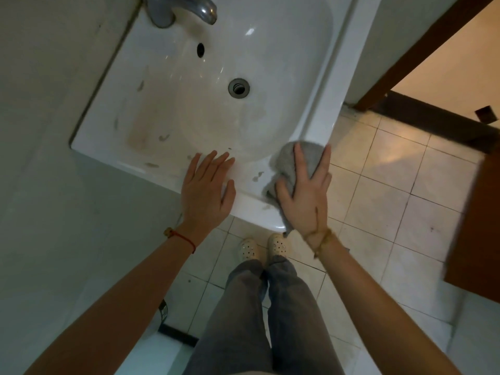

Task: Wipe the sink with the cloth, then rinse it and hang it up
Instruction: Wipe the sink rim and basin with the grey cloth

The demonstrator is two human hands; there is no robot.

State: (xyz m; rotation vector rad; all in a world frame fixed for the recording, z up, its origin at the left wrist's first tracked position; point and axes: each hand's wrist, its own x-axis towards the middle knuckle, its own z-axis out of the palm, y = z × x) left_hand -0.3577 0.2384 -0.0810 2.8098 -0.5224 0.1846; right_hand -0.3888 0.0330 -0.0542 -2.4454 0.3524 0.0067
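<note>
A white ceramic sink [130, 109] fills the upper middle of the view, with a round drain [239, 88] in its basin and brownish smears on its left ledge and front rim. A grey cloth [290, 165] lies on the sink's front right corner. My right hand [304, 190] presses flat on the cloth with spread, straight fingers. My left hand [207, 188] rests flat on the front rim, left of the cloth, fingers straight and holding nothing.
A metal tap [181, 8] stands at the sink's back edge, above an overflow hole [200, 50]. A pale wall runs along the left. Tiled floor [384, 185] lies to the right, with a dark wooden door frame [422, 50] and a brown door [479, 226] beyond.
</note>
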